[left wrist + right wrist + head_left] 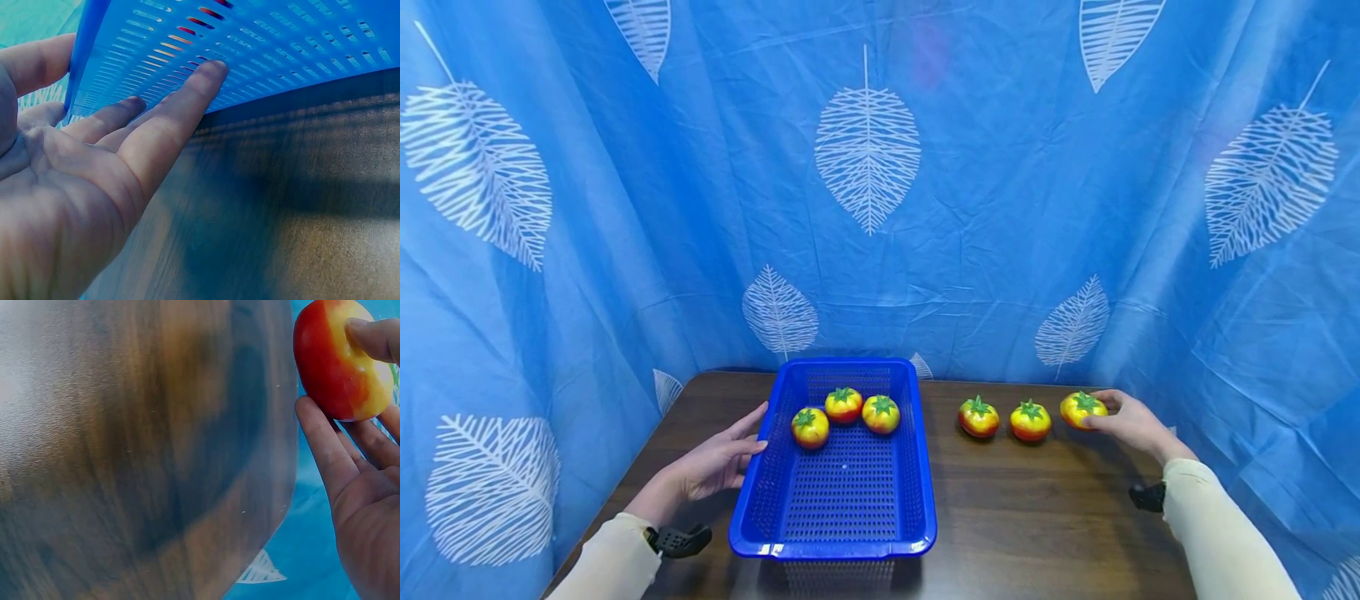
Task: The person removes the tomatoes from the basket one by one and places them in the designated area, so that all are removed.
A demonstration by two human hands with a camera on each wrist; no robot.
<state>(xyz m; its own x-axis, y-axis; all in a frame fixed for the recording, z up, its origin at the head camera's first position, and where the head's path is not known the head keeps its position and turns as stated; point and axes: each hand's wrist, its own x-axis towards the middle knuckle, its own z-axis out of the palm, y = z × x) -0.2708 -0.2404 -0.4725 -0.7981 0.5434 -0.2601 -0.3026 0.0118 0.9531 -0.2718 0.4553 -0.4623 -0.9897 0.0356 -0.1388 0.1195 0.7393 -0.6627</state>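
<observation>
My left hand (718, 462) touches the left side of a blue plastic basket (922, 467). In the left wrist view its fairly straight fingers (172, 128) rest against the slotted outer wall, with the thumb at the rim. Three glossy yellow-and-red tomatoes with green leaf tops lie in the basket's far part, among them a left one (809, 428). On the right, my right hand (1131, 423) grips another tomato (337, 362) between thumb and fingers. A middle tomato (1030, 422) and one farther left (978, 417) stand beside it on the table.
The dark wooden table (1022, 517) has a rounded corner at the right, seen in the right wrist view. A blue curtain (970, 275) with white leaf prints hangs behind the table and along both sides. Both wrists wear black bands.
</observation>
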